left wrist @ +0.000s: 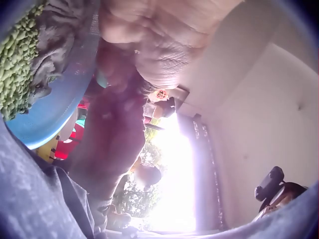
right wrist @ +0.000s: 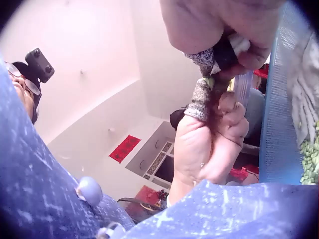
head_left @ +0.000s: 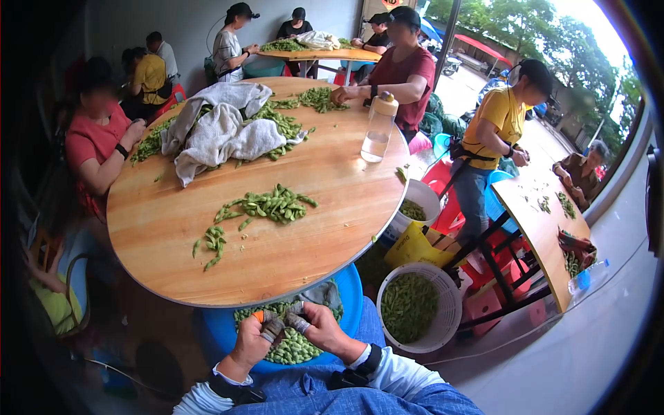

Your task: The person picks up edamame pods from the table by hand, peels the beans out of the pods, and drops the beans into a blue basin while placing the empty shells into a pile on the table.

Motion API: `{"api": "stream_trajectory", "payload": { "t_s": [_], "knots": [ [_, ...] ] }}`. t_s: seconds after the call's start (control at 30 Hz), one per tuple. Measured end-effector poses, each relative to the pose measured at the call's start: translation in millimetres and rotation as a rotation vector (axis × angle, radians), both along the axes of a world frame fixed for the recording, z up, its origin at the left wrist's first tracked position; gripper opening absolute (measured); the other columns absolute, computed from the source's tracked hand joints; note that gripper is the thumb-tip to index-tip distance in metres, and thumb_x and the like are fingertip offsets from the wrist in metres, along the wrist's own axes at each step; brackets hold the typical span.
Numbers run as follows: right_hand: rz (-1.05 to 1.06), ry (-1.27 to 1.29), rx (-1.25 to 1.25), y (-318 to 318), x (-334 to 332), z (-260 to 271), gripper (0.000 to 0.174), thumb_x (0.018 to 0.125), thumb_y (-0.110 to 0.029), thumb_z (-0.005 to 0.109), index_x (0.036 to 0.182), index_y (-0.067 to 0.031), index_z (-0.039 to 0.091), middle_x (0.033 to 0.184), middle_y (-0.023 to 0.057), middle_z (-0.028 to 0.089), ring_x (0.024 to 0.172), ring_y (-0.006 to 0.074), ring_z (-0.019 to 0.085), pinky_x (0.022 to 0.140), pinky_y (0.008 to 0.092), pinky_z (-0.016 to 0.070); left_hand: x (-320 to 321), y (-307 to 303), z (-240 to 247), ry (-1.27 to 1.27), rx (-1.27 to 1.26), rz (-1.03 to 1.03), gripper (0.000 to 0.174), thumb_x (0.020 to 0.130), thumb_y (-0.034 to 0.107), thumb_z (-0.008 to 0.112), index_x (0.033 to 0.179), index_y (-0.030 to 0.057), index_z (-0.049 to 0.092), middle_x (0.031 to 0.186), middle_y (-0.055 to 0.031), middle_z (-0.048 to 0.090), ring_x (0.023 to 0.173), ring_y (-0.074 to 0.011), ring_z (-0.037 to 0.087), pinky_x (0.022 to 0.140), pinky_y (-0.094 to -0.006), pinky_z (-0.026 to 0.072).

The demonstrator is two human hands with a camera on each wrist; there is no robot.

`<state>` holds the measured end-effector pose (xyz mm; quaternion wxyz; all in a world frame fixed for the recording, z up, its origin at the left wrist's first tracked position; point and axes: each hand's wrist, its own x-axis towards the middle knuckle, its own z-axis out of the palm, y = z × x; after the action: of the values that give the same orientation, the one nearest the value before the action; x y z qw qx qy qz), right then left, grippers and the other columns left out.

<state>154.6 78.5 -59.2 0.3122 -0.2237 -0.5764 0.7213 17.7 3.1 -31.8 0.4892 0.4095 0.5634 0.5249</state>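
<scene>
In the head view my left hand [head_left: 250, 344] and right hand [head_left: 325, 330] meet over a blue basin [head_left: 355, 294], thumb tips together. Grey fabric covers both thumbs, and an orange band shows on a left finger. A small green piece, apparently an edamame pod [right wrist: 210, 81], is pinched between the thumb tips in the right wrist view; most of it is hidden by fingers. Below the hands lie shelled green beans [head_left: 294, 348], with a grey cloth [head_left: 332, 299] at the basin's far side. Left palm and fingers fill the top of the left wrist view.
A round wooden table [head_left: 332, 207] stands just beyond the basin. On it lie loose pods [head_left: 273, 203], a crumpled pale cloth [head_left: 221, 131] over more pods, and a water bottle [head_left: 377, 135]. A white basket [head_left: 451, 304] of pods stands at right. Several people work around the tables.
</scene>
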Motion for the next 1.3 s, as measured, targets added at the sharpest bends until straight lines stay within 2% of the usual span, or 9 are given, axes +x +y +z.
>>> {"api": "stream_trajectory", "payload": {
  "t_s": [0.23,0.37,0.63,0.7,0.77,0.8,0.97,1.03,1.3],
  "knots": [
    [-0.019,-0.098,0.189,-10,-4,17,0.013,0.079,-0.001,0.053,0.091,0.0042,0.054,0.080,0.0052,0.057,0.076,0.0100,0.051,0.068,0.0238,0.0427,-10,-10,-1,0.141,0.065,0.011,0.009,0.078,0.008,0.052,0.072,0.0011,0.053,0.060,0.0004,0.050,0.055,-0.0055,0.042,0.048,-0.0229,0.0363],
    [-0.009,-0.244,0.434,-9,-13,28,0.012,0.072,0.002,0.058,0.084,-0.0001,0.058,0.073,0.0079,0.056,0.067,0.0157,0.053,0.060,0.0260,0.0426,-10,-10,-18,-0.397,0.013,0.033,0.011,0.079,0.013,0.052,0.071,0.0052,0.051,0.057,0.0007,0.048,0.047,-0.0065,0.043,0.042,-0.0200,0.0325],
    [0.075,-0.341,0.538,2,-29,-4,0.017,0.069,0.003,0.059,0.084,-0.0023,0.060,0.071,0.0112,0.056,0.066,0.0225,0.056,0.061,0.0290,0.0440,-20,-9,-58,-0.588,-0.214,0.102,0.014,0.072,0.003,0.044,0.083,0.0038,0.052,0.071,0.0006,0.050,0.059,-0.0084,0.047,0.051,-0.0220,0.0390],
    [0.006,-0.270,0.266,6,-20,-17,0.012,0.072,0.004,0.055,0.084,0.0015,0.059,0.079,0.0097,0.061,0.074,0.0161,0.057,0.065,0.0266,0.0453,-20,-9,-84,0.280,-0.113,-0.025,0.035,0.071,0.010,0.051,0.102,-0.0066,0.046,0.082,-0.0138,0.056,0.074,-0.0247,0.055,0.063,-0.0339,0.0438],
    [-0.198,-0.398,0.308,21,4,-18,0.008,0.076,0.000,0.055,0.083,0.0016,0.059,0.077,0.0057,0.060,0.072,0.0125,0.054,0.065,0.0240,0.0437,-26,-10,-23,0.755,-0.294,-0.388,0.042,0.070,0.016,0.057,0.103,-0.0060,0.044,0.082,-0.0205,0.055,0.075,-0.0304,0.054,0.064,-0.0354,0.0441],
    [-0.364,-0.360,0.330,32,22,-26,0.007,0.078,-0.003,0.056,0.082,0.0010,0.060,0.076,0.0045,0.060,0.069,0.0116,0.053,0.063,0.0225,0.0429,-24,-19,-63,0.986,0.053,-0.176,0.038,0.072,0.016,0.062,0.104,0.0003,0.050,0.070,-0.0165,0.055,0.066,-0.0310,0.054,0.059,-0.0332,0.0446],
    [-0.745,-0.257,-0.396,60,122,-44,0.004,0.080,-0.014,0.054,0.078,-0.0097,0.053,0.060,-0.0011,0.050,0.046,0.0050,0.044,0.036,0.0150,0.0289,-68,-10,27,0.937,0.310,0.179,0.021,0.070,0.015,0.064,0.087,0.0036,0.061,0.077,-0.0134,0.056,0.069,-0.0290,0.056,0.061,-0.0347,0.0452],
    [-0.730,-0.247,-0.376,53,129,-37,0.010,0.079,-0.013,0.055,0.082,-0.0038,0.055,0.067,-0.0003,0.052,0.058,0.0043,0.046,0.048,0.0147,0.0358,-94,10,40,1.073,0.338,0.382,0.021,0.068,0.012,0.065,0.087,0.0035,0.060,0.078,-0.0136,0.056,0.068,-0.0312,0.055,0.061,-0.0359,0.0450],
    [-0.344,-0.281,0.043,35,48,23,0.016,0.078,-0.004,0.056,0.091,0.0052,0.058,0.078,0.0050,0.060,0.068,0.0088,0.053,0.063,0.0201,0.0425,-146,47,15,1.323,0.150,0.314,0.013,0.071,0.011,0.061,0.072,-0.0002,0.056,0.065,-0.0111,0.056,0.057,-0.0293,0.054,0.054,-0.0363,0.0431]
  ]
}}
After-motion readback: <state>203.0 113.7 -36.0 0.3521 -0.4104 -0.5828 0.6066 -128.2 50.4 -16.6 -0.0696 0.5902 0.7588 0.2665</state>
